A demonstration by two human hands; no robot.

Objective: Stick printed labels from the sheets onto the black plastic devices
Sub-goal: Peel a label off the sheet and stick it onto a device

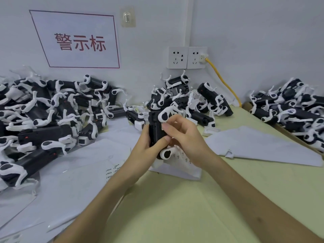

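Left hand (149,148) grips black device (155,127), right hand (185,135) pinches it (device heaps (52,109) crowd behind).

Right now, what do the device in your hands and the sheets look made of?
The device: the black body looks like hard moulded plastic, matte, going by its dull even shading. Its white fittings seem plastic too, rougher-edged, finish unclear. The sheets: thin white paper, going by the creases and curled edges; any coating is unclear.
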